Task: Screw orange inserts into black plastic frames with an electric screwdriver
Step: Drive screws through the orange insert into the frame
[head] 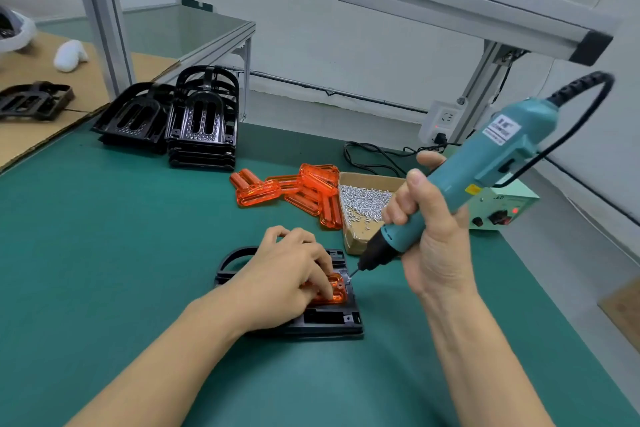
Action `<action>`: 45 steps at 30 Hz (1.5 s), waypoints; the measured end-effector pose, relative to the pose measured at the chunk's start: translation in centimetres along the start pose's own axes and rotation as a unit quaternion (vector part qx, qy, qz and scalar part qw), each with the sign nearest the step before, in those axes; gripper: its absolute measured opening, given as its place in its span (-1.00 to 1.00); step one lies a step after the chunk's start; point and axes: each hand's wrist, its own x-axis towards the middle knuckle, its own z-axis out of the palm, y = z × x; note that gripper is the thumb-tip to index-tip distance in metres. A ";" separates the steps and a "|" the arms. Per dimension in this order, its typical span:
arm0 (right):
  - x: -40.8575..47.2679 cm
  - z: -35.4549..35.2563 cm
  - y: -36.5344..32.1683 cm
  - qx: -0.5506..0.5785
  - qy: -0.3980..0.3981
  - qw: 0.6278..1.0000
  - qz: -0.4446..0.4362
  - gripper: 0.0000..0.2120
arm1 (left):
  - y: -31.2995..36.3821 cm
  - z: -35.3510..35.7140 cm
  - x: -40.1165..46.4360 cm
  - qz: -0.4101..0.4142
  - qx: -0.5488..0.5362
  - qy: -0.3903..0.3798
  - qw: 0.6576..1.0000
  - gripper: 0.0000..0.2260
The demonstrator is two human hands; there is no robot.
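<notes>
Green mat (104,236) on the bench. Right hand (429,239) wrapped around the screwdriver (467,180), tip at the frame (325,319) at 6 o'clock. Left hand (287,274) presses the orange insert (332,291) down, fingers pretty straight. Screw box (363,204), spare inserts (294,187) at 12, frame stacks (194,118) at 11.
</notes>
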 end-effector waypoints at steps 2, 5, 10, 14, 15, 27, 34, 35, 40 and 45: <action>0.0 0.1 0.3 -0.009 -0.004 1.000 0.004 -0.82 | -0.2 0.0 0.0 0.004 0.000 -0.004 1.000 -0.74; 0.0 0.2 0.7 -0.022 -0.011 1.000 0.008 -0.80 | -0.4 0.0 0.1 0.008 -0.001 -0.006 1.000 -0.71; -0.1 0.2 1.1 -0.028 -0.012 1.000 0.008 -0.80 | -0.5 0.1 0.0 0.017 0.002 -0.004 1.000 -0.71; -0.1 0.4 1.3 -0.034 -0.013 0.999 0.005 -0.80 | -0.6 0.1 0.0 0.017 0.001 -0.007 1.000 -0.71; -0.1 0.4 1.3 -0.036 -0.017 0.999 0.004 -0.80 | -0.6 0.1 0.0 0.015 -0.002 -0.008 1.000 -0.71; -0.6 0.5 1.2 -0.030 -0.043 0.999 0.001 -0.78 | -0.6 0.1 0.0 0.011 -0.014 -0.007 1.000 -0.77; -0.6 0.5 1.0 -0.034 -0.046 0.998 0.006 -0.78 | -0.5 0.1 -0.1 0.010 -0.015 -0.007 1.000 -0.78; -0.6 0.5 1.0 -0.035 -0.046 0.998 0.007 -0.78 | -0.4 0.1 0.0 0.009 -0.015 -0.007 1.000 -0.78; -0.6 0.6 1.0 -0.029 -0.041 0.999 0.009 -0.77 | -0.4 0.1 -0.1 0.006 -0.009 -0.010 1.000 -0.79; -0.6 0.6 1.1 -0.020 -0.047 0.999 0.008 -0.79 | -0.4 0.1 -0.1 0.008 -0.006 -0.011 1.000 -0.79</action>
